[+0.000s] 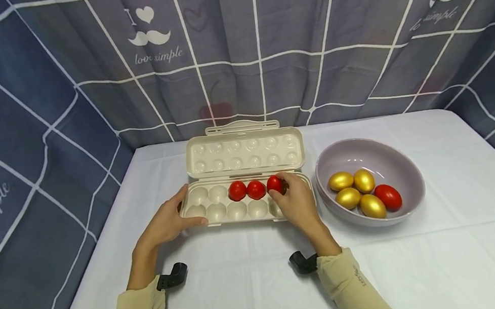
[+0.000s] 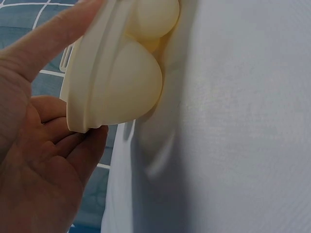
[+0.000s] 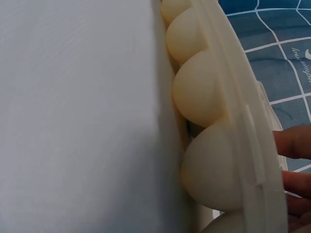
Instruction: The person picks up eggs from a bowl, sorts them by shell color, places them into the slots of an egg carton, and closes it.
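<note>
An open cream plastic egg box (image 1: pixel 237 211) lies on the table, its lid (image 1: pixel 245 153) tipped back behind it. My left hand (image 1: pixel 168 220) grips the left end, thumb along the front edge and fingers at the far side. In the left wrist view the fingers (image 2: pixel 90 150) curl at the box's rim. My right hand (image 1: pixel 297 201) pinches a red egg (image 1: pixel 273 183) at the back row, thumb and fingers around it. Two more red eggs, one on the left (image 1: pixel 237 191) and one beside it (image 1: pixel 256 189), sit in that row. The right wrist view shows rounded cups (image 3: pixel 214 165) under the rim.
To the right of the box stands a mauve bowl (image 1: pixel 398 168) with several gold eggs (image 1: pixel 348 198) and one red egg (image 1: pixel 388 197). A white cloth (image 1: pixel 244 287) covers the table. Checked grey-blue curtains (image 1: pixel 234 33) hang behind and at both sides.
</note>
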`<state>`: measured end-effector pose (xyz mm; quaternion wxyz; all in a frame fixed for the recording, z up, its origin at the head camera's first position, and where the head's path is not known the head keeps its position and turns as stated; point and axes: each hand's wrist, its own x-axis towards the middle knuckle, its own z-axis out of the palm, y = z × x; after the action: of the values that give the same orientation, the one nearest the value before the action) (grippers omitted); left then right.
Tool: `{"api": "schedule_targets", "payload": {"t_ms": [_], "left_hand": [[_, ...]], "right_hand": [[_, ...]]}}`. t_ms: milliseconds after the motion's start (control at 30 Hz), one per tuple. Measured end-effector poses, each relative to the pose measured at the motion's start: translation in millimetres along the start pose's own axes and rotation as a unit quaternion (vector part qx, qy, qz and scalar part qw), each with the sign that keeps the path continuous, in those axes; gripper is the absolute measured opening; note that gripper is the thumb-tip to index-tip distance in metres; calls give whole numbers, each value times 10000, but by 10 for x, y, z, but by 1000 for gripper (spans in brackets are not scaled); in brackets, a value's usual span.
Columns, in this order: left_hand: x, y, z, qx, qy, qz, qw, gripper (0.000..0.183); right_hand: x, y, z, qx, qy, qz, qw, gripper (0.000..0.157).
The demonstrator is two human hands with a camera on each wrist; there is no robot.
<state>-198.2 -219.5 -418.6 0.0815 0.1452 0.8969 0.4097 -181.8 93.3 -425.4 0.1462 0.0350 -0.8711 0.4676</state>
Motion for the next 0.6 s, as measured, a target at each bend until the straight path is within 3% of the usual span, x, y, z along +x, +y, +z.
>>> {"api": "schedule_targets", "payload": {"t_ms": [267, 600], "left_hand": [[-20, -21, 42, -217, -36, 78, 9997, 112], [-25, 6, 5, -75, 33, 139, 9999, 112]], "right_hand": [[-44, -80, -95, -197, 100, -69, 9997, 43], [-12, -229, -353, 709, 65, -391, 9967, 45]]}}
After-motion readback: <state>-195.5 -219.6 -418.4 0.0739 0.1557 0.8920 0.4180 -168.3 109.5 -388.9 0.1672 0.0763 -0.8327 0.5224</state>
